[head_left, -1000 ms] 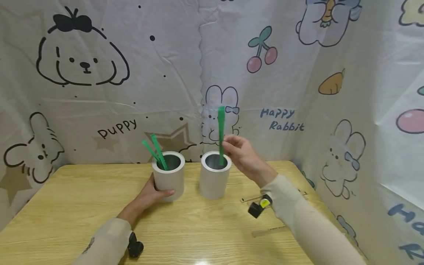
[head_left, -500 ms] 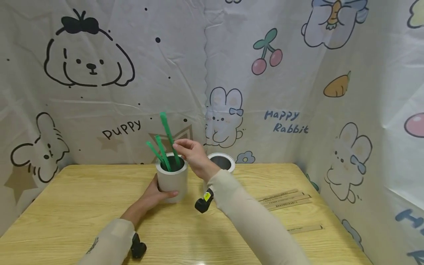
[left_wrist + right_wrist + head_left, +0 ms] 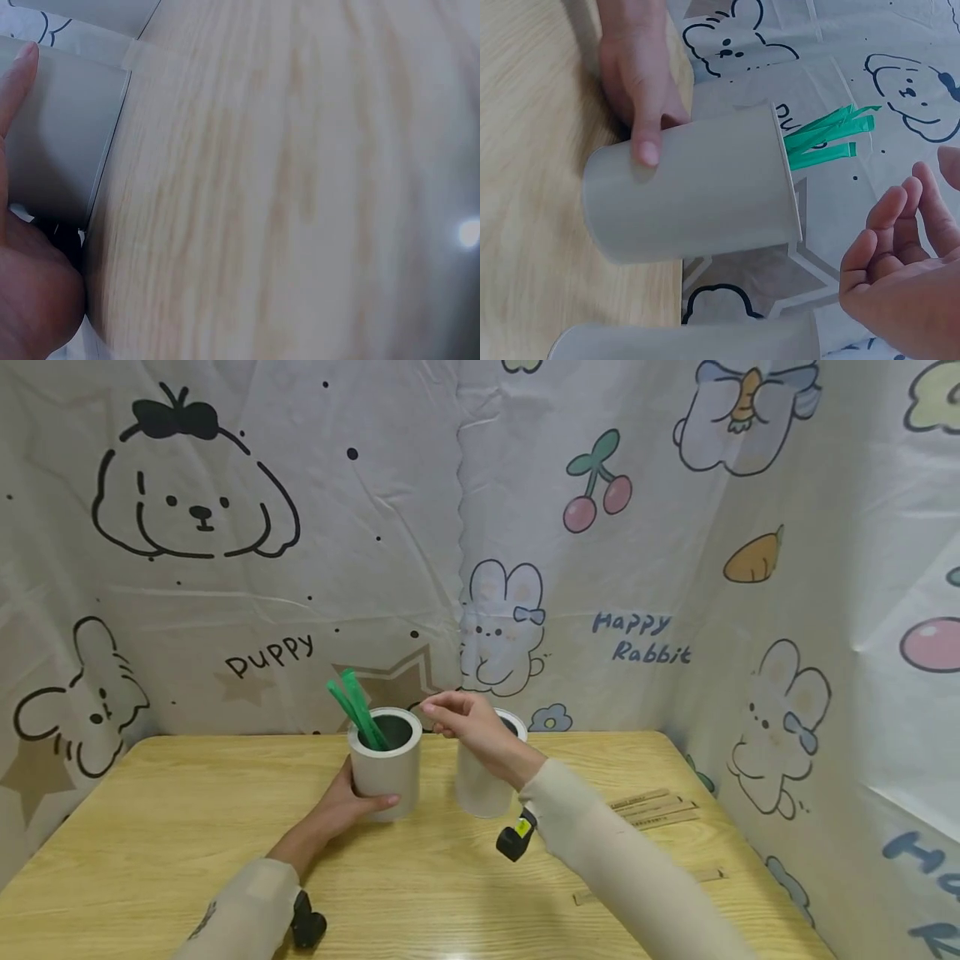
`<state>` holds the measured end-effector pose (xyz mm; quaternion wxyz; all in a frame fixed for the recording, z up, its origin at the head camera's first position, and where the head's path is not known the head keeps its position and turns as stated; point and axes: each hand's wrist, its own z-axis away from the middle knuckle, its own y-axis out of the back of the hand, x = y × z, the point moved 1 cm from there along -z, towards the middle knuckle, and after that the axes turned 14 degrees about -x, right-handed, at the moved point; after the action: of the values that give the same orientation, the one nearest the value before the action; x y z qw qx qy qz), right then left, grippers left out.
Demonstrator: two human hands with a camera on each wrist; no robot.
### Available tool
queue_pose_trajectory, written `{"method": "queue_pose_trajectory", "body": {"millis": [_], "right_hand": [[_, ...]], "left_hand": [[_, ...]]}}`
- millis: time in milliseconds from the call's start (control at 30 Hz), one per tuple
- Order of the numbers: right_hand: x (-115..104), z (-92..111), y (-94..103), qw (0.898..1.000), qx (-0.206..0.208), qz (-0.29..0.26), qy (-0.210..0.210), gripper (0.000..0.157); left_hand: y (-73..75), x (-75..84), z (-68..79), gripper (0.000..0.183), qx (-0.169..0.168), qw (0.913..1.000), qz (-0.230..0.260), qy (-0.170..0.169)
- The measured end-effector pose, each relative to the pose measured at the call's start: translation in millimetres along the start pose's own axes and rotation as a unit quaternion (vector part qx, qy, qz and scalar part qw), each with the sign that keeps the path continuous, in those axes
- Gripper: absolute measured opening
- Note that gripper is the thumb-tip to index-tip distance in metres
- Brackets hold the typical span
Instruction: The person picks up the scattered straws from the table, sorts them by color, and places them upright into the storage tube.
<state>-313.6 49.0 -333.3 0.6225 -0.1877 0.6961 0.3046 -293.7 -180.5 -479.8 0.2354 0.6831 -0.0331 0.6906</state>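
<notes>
My left hand grips the left white cylindrical cup, its thumb across the front of the wall; the left wrist view shows the same thumb on the pale side. Several slim green strips, flat like narrow wrapped packets, lean to the left inside this cup and stick out over its rim. My right hand is raised between the two cups, overlapping the second white cup in the head view. In the right wrist view its loosely bent fingers hold nothing, a little away from the green strips.
Several flat brown printed strips lie on the right side of the wooden table. Another brown strip lies nearer, partly behind my right sleeve. A cloth with cartoon prints hangs behind the table and along its sides.
My right hand carried a green strip from the right cup to the left one and let go of it inside. It has since drawn back rightward. The left hand has kept its grip.
</notes>
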Motion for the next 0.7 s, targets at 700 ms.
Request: {"method": "queue_pose_trajectory", "body": {"millis": [700], "right_hand": [[28.6,73.0,17.7,0.996,-0.048,0.069,-0.007,0.027]], "left_hand": [[-0.7,-0.2,0.2,0.110,0.001,0.9999,-0.007,0.008]]}}
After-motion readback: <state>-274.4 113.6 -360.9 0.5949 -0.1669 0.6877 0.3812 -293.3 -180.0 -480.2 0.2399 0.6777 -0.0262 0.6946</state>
